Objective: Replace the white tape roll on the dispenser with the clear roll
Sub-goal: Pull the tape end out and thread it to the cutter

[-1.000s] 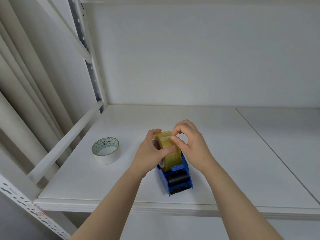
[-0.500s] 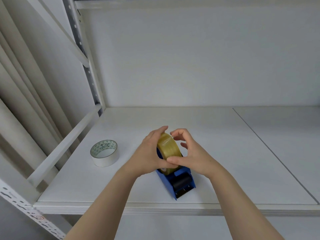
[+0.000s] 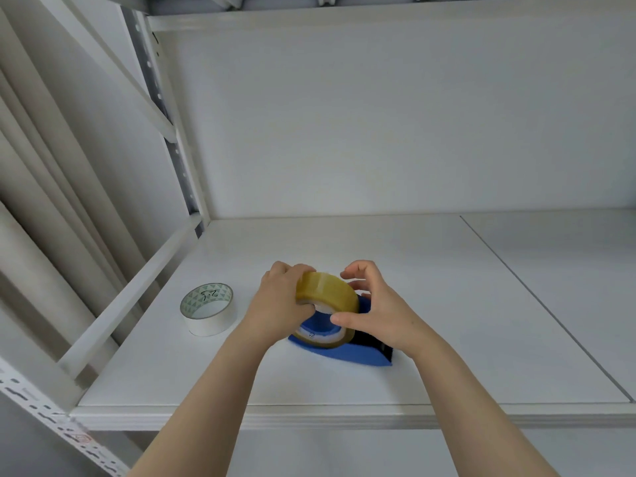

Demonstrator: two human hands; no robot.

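The clear, yellowish tape roll (image 3: 327, 292) sits tilted on the blue dispenser (image 3: 347, 354), which lies on its side on the white shelf (image 3: 344, 383). My left hand (image 3: 278, 301) grips the roll from the left, fingers over its top and thumb at its core. From the right, my right hand (image 3: 375, 311) presses its thumb against the roll's lower edge, while its fingers curl loosely above. The white tape roll (image 3: 208, 309) lies flat on the shelf to the left, apart from both hands.
A white metal rail (image 3: 130, 297) runs diagonally along the shelf's left side. The shelf's back wall (image 3: 378, 132) stands behind. A seam (image 3: 537, 301) splits the shelf board on the right. The front edge (image 3: 344, 416) is near my forearms.
The dispenser has turned from pointing toward me to lying sideways with its cutter end to the right. The clear roll has tipped so its open core faces me. Both hands shifted with it.
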